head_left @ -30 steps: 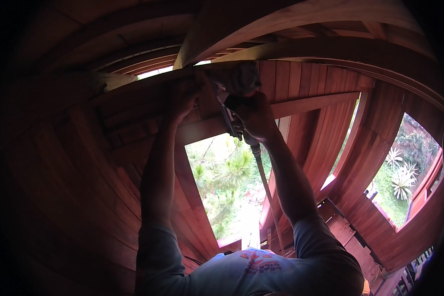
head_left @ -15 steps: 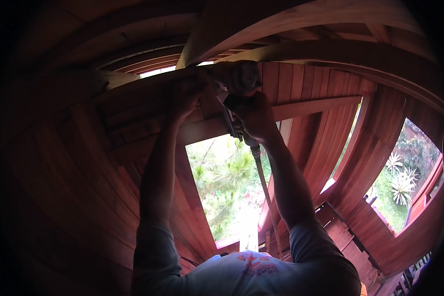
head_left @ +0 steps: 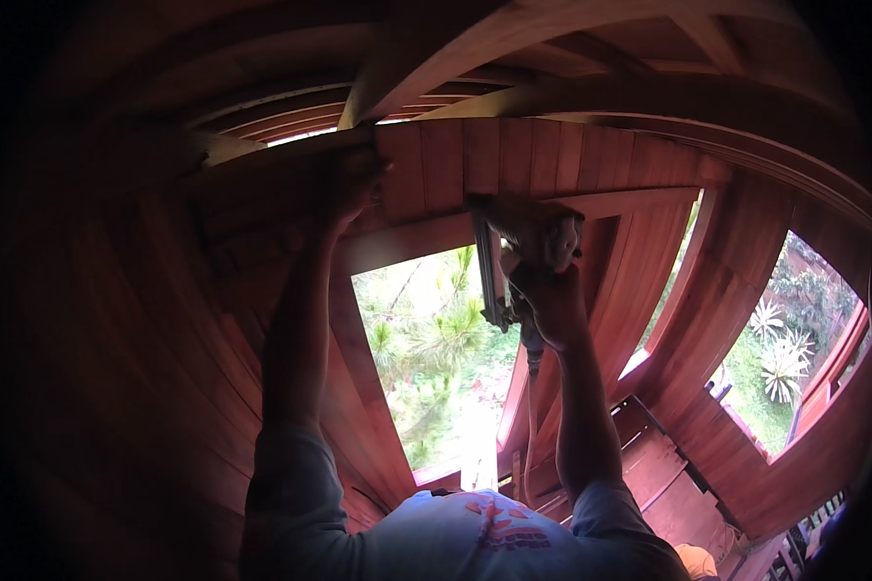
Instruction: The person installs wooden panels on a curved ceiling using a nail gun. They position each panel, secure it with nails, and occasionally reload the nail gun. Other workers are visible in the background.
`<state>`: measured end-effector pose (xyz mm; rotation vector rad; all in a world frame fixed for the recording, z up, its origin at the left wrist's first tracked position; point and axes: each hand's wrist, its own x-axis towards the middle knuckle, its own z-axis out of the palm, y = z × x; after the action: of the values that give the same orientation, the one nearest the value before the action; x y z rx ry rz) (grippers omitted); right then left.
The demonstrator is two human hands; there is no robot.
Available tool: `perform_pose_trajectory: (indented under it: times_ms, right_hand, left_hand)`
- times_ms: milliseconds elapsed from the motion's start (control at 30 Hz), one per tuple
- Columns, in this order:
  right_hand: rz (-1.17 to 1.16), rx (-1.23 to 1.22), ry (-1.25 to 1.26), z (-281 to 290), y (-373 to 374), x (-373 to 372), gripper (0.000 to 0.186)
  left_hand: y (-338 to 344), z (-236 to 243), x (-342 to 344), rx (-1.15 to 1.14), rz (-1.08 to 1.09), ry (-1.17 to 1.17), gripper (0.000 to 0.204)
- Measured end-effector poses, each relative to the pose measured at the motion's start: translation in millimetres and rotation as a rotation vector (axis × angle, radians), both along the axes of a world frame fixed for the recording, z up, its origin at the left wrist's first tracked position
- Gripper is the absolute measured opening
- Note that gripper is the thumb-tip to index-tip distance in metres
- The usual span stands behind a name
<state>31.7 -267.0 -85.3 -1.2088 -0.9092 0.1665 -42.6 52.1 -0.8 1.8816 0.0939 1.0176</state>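
Observation:
My left hand [head_left: 352, 189] is raised to the shadowed top of the plank wall [head_left: 428, 167], fingers curled against the dark wood near its upper edge; what they grip, if anything, is too dark to make out. To its right, my right hand [head_left: 552, 308] is closed on the handle of a pneumatic nail gun [head_left: 543, 232]. The gun has a long dark magazine and hangs in front of the upper right part of the middle window opening. An air hose [head_left: 530, 407] runs down from the gun's handle, behind my right forearm's side.
Curved timber rafters [head_left: 436, 68] arch overhead. A horizontal rail [head_left: 639, 197] crosses the wall over a narrow slit. Another window opening [head_left: 794, 320] on the right shows plants outside. An orange object [head_left: 696, 562] and hinged-looking wooden panels [head_left: 654, 470] are at lower right.
My right hand and the nail gun have moved down and rightward, away from my left hand, uncovering planks at the wall's top. My left hand stays high, slightly further left.

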Motion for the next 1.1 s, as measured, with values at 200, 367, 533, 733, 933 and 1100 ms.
perform_pose_trajectory:
  times_ms: [200, 367, 533, 733, 933, 1100]
  right_hand:
    - [-0.112, 0.174, 0.157, -84, -62, 8, 0.023]
    - [-0.314, 0.324, 0.311, -144, -126, -9, 0.016]
    - [-0.545, 0.253, 0.488, -200, -193, -39, 0.018]
    - [-0.750, 0.251, 0.555, -282, -235, -65, 0.024]
    - [-0.699, 0.230, 0.723, -325, -253, -91, 0.022]
    - [-0.710, 0.240, 0.790, -330, -261, -103, 0.021]
  left_hand:
    - [-4, 3, -9, -0.010, -0.050, 0.003, 0.026]
    - [-10, 6, -19, 0.007, 0.069, 0.035, 0.028]
    - [19, -3, -16, 0.013, 0.073, 0.069, 0.041]
    - [8, -4, -14, 0.029, 0.167, 0.058, 0.042]
    - [2, -6, -17, 0.164, 0.285, 0.071, 0.050]
    - [1, -24, -14, 0.136, 0.367, -0.061, 0.048]
